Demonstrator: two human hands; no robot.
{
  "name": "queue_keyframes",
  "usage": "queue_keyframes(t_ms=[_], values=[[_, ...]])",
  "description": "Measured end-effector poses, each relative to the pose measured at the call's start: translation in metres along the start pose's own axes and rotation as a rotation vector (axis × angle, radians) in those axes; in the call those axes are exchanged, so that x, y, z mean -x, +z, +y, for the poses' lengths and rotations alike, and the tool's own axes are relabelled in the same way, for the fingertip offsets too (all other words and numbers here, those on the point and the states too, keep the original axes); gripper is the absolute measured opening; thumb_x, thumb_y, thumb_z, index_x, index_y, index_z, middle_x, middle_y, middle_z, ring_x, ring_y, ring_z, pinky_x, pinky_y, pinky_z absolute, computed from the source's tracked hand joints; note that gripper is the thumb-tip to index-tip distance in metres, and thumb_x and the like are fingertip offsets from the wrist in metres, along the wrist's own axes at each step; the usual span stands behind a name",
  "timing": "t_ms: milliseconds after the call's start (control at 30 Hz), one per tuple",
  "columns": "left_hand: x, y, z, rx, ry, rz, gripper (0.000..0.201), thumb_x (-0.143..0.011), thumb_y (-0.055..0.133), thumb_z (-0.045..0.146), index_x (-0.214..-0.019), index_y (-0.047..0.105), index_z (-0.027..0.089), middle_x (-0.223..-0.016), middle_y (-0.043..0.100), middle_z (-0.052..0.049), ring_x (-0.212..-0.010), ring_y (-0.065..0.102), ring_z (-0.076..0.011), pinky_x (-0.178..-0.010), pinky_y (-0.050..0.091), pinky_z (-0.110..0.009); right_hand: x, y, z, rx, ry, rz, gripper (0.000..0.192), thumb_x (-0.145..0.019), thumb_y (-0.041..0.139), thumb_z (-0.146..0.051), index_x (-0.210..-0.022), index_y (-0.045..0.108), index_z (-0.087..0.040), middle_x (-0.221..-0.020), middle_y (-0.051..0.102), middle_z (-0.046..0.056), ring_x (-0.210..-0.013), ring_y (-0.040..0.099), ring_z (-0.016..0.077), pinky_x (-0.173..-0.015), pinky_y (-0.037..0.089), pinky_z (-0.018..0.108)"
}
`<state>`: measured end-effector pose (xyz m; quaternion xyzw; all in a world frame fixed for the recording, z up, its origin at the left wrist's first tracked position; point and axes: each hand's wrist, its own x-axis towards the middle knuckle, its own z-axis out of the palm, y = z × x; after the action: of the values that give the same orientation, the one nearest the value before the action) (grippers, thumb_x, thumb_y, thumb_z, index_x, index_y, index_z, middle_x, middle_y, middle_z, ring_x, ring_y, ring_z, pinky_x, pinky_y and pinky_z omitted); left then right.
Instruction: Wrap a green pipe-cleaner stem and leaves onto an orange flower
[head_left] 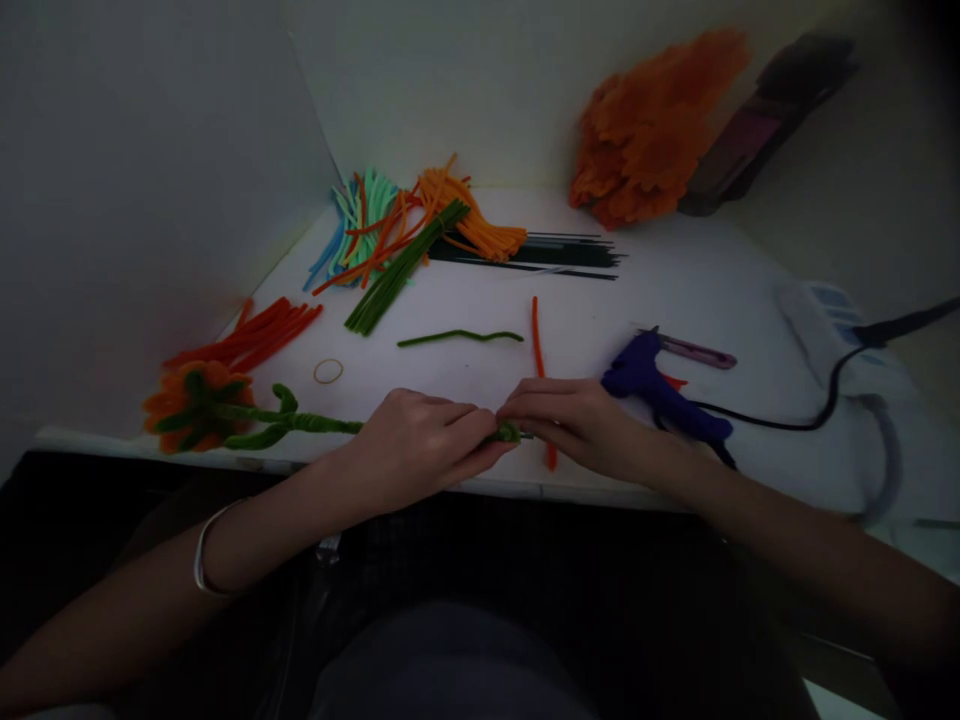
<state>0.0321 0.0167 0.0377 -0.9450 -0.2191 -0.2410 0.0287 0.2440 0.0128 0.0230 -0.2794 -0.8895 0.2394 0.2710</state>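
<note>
An orange pipe-cleaner flower (196, 402) with green leaves lies on its side at the table's front left, and its green wrapped stem (319, 422) runs right into my hands. My left hand (420, 440) grips the stem near its end. My right hand (581, 420) pinches the green tip (510, 432) of the same stem, fingertips touching those of the left hand. An orange pipe cleaner (537, 345) lies under my right hand, reaching away from me.
A purple glue gun (660, 390) with black cord lies right of my hands, a small cutter (694, 351) behind it. Loose pipe cleaners: green (459, 337), red bundle (251, 335), mixed pile (405, 230), dark sticks (555, 255). Finished orange flowers (649, 130) at back. Rubber band (328, 371).
</note>
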Motion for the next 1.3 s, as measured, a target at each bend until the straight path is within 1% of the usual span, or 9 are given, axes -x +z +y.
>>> queue_keyframes(t_ms=[267,400,533,633,767,900,1000,1200,1300], values=[[0.002,0.002,-0.004,-0.134,-0.05,0.025,0.026,-0.089,0.043,0.029,-0.07,0.053,0.015,-0.053,0.057,0.003,-0.047,0.054,-0.0088,-0.044,0.032,-0.021,0.016,0.025,-0.023,0.34,0.102,0.188,0.017,-0.09,0.043,-0.021,-0.083,0.056,-0.014,-0.07,0.058,0.004,-0.062,0.053,0.0107,-0.057,0.044,0.022],[0.0,0.003,-0.003,-0.233,-0.014,0.008,0.026,-0.089,0.043,0.027,-0.067,0.05,0.016,-0.051,0.054,0.003,-0.045,0.053,-0.0097,-0.042,0.031,-0.023,0.02,0.02,-0.04,0.768,-0.03,0.151,0.015,-0.086,0.047,-0.015,-0.074,0.058,-0.014,-0.065,0.057,0.005,-0.06,0.05,0.0145,-0.053,0.04,0.027],[0.0,0.004,-0.001,-0.326,0.074,-0.02,0.022,-0.088,0.043,0.02,-0.066,0.046,0.017,-0.052,0.052,0.004,-0.044,0.053,-0.0102,-0.041,0.031,-0.025,0.014,0.002,-0.05,0.904,-0.152,0.081,0.013,-0.084,0.048,-0.013,-0.079,0.06,-0.013,-0.069,0.057,0.007,-0.066,0.048,0.0176,-0.058,0.04,0.031],[0.002,0.003,0.002,-0.314,0.163,-0.077,0.017,-0.084,0.046,0.014,-0.068,0.045,0.017,-0.053,0.051,0.005,-0.044,0.052,-0.0109,-0.041,0.033,-0.026,0.005,-0.013,-0.046,0.789,-0.164,-0.005,0.016,-0.086,0.044,-0.013,-0.081,0.059,-0.013,-0.071,0.055,0.006,-0.067,0.046,0.017,-0.062,0.04,0.031],[0.005,0.001,0.004,-0.239,0.195,-0.038,0.01,-0.082,0.051,0.015,-0.073,0.047,0.016,-0.056,0.054,0.005,-0.046,0.054,-0.0101,-0.043,0.037,-0.025,-0.005,-0.021,-0.028,0.309,0.011,-0.054,0.021,-0.091,0.04,-0.019,-0.078,0.055,-0.014,-0.073,0.052,0.004,-0.068,0.047,0.0121,-0.063,0.04,0.024],[0.007,-0.002,0.003,-0.198,0.144,0.055,0.014,-0.085,0.05,0.021,-0.072,0.05,0.015,-0.057,0.058,0.004,-0.049,0.056,-0.0083,-0.046,0.04,-0.022,-0.004,-0.004,-0.014,-0.145,0.219,0.005,0.021,-0.092,0.039,-0.023,-0.075,0.05,-0.015,-0.067,0.049,-0.001,-0.061,0.047,0.0074,-0.057,0.039,0.018],[0.006,-0.003,0.002,-0.209,0.091,0.107,0.016,-0.086,0.05,0.022,-0.071,0.052,0.015,-0.055,0.058,0.004,-0.048,0.056,-0.0082,-0.048,0.041,-0.022,0.003,0.015,-0.018,-0.247,0.258,0.095,0.023,-0.092,0.038,-0.021,-0.074,0.05,-0.015,-0.064,0.049,-0.002,-0.058,0.047,0.0061,-0.054,0.038,0.017],[0.0,-0.001,0.003,-0.275,0.029,0.124,0.019,-0.086,0.048,0.023,-0.068,0.049,0.016,-0.052,0.054,0.005,-0.045,0.053,-0.0085,-0.044,0.037,-0.022,0.015,0.028,-0.038,0.229,0.092,0.312,0.014,-0.086,0.046,-0.01,-0.074,0.051,-0.015,-0.064,0.051,0.001,-0.059,0.046,0.0087,-0.055,0.039,0.02],[0.001,0.001,0.003,-0.29,0.065,0.093,0.02,-0.086,0.047,0.021,-0.066,0.046,0.017,-0.051,0.052,0.005,-0.044,0.052,-0.0093,-0.042,0.035,-0.023,0.015,0.016,-0.044,0.619,-0.081,0.27,0.011,-0.082,0.05,-0.009,-0.073,0.053,-0.013,-0.062,0.052,0.004,-0.06,0.044,0.013,-0.056,0.039,0.026]])
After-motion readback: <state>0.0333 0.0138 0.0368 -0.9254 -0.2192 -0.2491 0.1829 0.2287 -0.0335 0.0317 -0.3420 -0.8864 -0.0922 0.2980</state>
